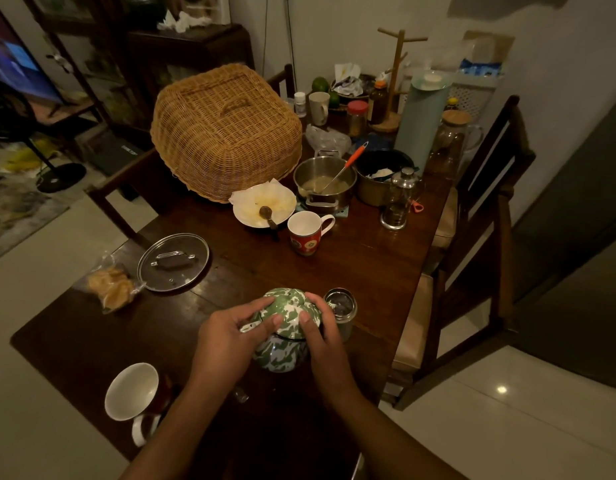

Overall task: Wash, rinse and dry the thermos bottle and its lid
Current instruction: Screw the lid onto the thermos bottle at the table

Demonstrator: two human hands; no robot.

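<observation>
Both hands are gripping the green-and-white lid [288,308] of the pot [280,353] on the wooden table [368,258]: left hand [230,336] curling in at nine o'clock, right hand [322,329] at three. The steel thermos bottle [341,311] is standing open just beyond the right hand's fingers, at the pot's two o'clock.

The table [368,271] is dark wood with a glossy polish. On it the teapot [282,355] and its lid [289,308] look like glossy green-and-white speckled enamel, beside a shiny metal thermos bottle [342,315]. The food cover [223,133] is rough woven wicker, the pot [325,183] brushed steel, the pan lid [173,261] glass with a metal handle, the mugs [308,233] smooth glazed ceramic
</observation>
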